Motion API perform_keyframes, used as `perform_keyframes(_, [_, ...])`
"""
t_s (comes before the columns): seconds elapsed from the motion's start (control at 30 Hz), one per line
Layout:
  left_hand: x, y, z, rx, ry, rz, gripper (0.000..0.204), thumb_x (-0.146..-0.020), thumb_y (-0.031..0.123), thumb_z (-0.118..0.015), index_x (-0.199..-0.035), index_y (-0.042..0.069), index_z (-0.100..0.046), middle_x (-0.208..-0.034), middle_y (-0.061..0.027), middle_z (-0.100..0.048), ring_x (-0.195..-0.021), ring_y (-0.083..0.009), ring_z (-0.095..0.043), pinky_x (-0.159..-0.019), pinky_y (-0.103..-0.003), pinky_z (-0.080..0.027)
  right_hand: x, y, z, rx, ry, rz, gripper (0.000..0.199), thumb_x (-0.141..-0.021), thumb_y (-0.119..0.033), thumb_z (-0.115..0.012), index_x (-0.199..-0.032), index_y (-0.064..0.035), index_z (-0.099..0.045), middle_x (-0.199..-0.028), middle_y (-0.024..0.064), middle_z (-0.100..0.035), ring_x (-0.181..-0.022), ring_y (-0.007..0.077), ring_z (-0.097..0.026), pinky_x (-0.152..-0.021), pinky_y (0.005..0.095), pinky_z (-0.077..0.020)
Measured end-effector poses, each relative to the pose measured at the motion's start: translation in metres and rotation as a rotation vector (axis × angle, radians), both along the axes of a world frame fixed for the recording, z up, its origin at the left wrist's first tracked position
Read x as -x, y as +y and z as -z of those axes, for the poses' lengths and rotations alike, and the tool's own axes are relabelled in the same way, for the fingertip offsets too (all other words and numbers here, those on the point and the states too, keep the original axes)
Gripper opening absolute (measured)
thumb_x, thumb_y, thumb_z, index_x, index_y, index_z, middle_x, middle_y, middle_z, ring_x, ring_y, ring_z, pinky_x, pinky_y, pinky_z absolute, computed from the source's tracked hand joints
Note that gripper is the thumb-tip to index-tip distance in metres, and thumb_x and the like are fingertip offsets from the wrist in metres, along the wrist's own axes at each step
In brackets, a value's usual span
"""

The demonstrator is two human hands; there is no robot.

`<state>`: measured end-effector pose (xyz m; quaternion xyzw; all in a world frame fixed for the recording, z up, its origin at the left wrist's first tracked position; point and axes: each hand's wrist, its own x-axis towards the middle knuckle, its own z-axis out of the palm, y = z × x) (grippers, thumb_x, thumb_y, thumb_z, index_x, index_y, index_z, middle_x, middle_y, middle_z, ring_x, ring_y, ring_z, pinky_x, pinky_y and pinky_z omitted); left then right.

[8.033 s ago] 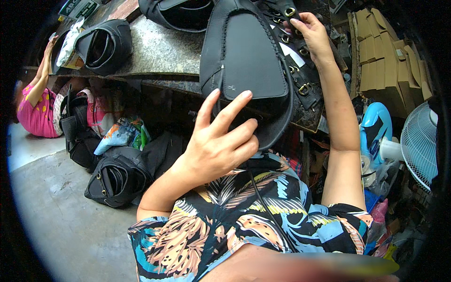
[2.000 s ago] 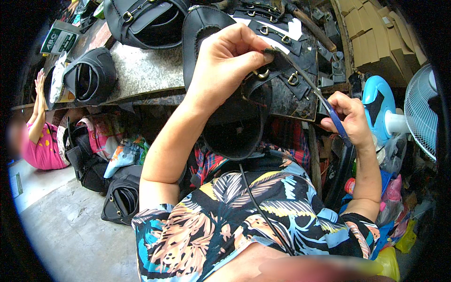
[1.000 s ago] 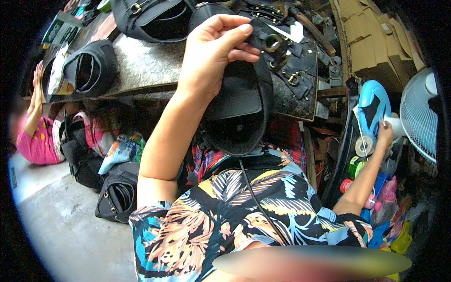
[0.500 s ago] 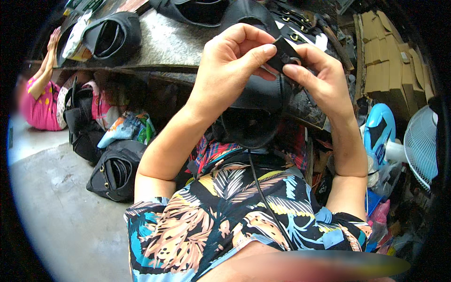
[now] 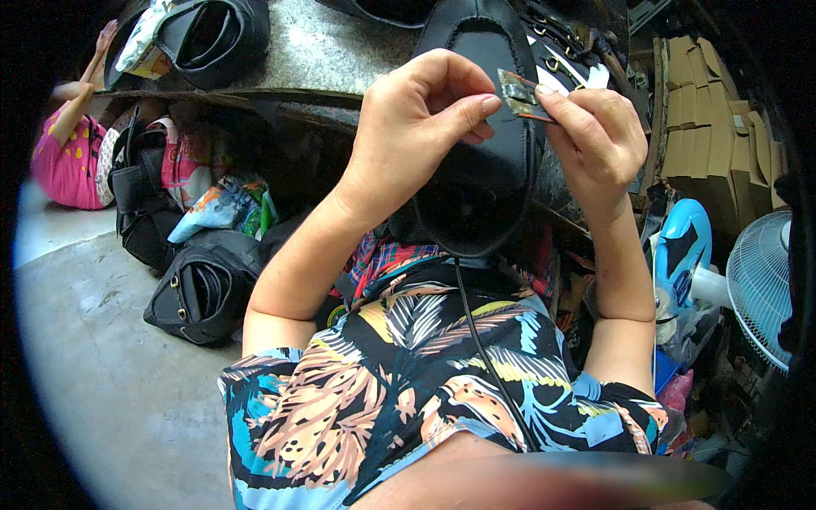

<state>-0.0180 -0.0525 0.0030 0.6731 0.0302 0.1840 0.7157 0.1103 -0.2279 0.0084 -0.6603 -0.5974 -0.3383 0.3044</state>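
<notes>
My right hand pinches a small flat dark piece by one end, between thumb and fingers. Its upturned side looks glossy and film-like, with reddish edges; its exact kind is unclear. My left hand is just left of it, thumb against curled fingers, and anything in that pinch is too small to make out. Beneath both hands, a black leather bag with a stitched seam leans over the bench edge toward my lap.
More black bags lie on the bench and one on the floor at left. Straps with gold buckles are at the back right. Stacked cardboard and a fan stand right. A person in pink is at far left.
The small piece has been turned, now showing its glossy side, and is in my right hand alone. My left fingers have come away from it. More of the bag shows beneath.
</notes>
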Motion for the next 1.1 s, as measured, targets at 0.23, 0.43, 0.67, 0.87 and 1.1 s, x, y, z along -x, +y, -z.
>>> perform_keyframes(0.23, [0.003, 0.007, -0.001, 0.195, 0.087, 0.096, 0.023, -0.090, 0.003, -0.065, -0.110, -0.005, -0.056, -0.090, -0.0127, -0.068, -0.078, -0.0178, -0.071, -0.068, -0.027, -0.060, 0.003, 0.001, 0.009, 0.059, -0.120, 0.031, 0.031, -0.067, -0.012, -0.074, -0.098, -0.0154, -0.074, -0.076, 0.0009, -0.058, -0.064, 0.0168, -0.057, -0.059, 0.0293, -0.0449])
perform_keyframes(0.43, [0.000, 0.004, -0.001, 0.354, 0.068, 0.177, 0.041, -0.089, 0.004, -0.066, -0.123, -0.003, -0.044, -0.095, -0.0157, -0.067, -0.084, -0.0226, -0.071, -0.069, -0.031, -0.061, 0.002, -0.002, 0.008, 0.028, -0.128, 0.032, 0.030, -0.067, -0.012, -0.073, -0.097, -0.0154, -0.074, -0.076, 0.0008, -0.058, -0.065, 0.0164, -0.058, -0.058, 0.0285, -0.0446])
perform_keyframes(0.67, [-0.005, 0.007, 0.001, 0.402, 0.076, 0.262, 0.045, -0.088, 0.004, -0.068, -0.126, -0.001, -0.044, -0.094, -0.0121, -0.066, -0.083, -0.0210, -0.070, -0.070, -0.033, -0.062, 0.001, -0.007, 0.008, -0.035, -0.114, -0.041, 0.032, -0.067, -0.009, -0.073, -0.097, -0.0163, -0.075, -0.077, 0.0014, -0.059, -0.067, 0.0171, -0.059, -0.058, 0.0284, -0.0455])
perform_keyframes(0.87, [-0.005, 0.003, 0.001, 0.420, 0.051, 0.282, 0.051, -0.086, 0.001, -0.068, -0.130, -0.001, -0.044, -0.095, -0.0108, -0.065, -0.083, -0.0197, -0.070, -0.073, -0.034, -0.062, 0.001, -0.009, 0.011, -0.024, -0.006, -0.041, 0.034, -0.067, -0.007, -0.074, -0.100, -0.0156, -0.075, -0.079, 0.0017, -0.061, -0.067, 0.0178, -0.060, -0.059, 0.0291, -0.0463])
perform_keyframes(1.1, [-0.001, -0.002, 0.000, 0.359, 0.060, 0.237, 0.052, -0.083, -0.005, -0.067, -0.130, -0.002, -0.044, -0.089, -0.0092, -0.063, -0.079, -0.0189, -0.069, -0.071, -0.034, -0.063, 0.007, -0.015, 0.006, 0.026, -0.048, -0.038, 0.034, -0.066, -0.007, -0.075, -0.100, -0.0154, -0.074, -0.082, 0.0021, -0.062, -0.070, 0.0181, -0.061, -0.061, 0.0289, -0.0483])
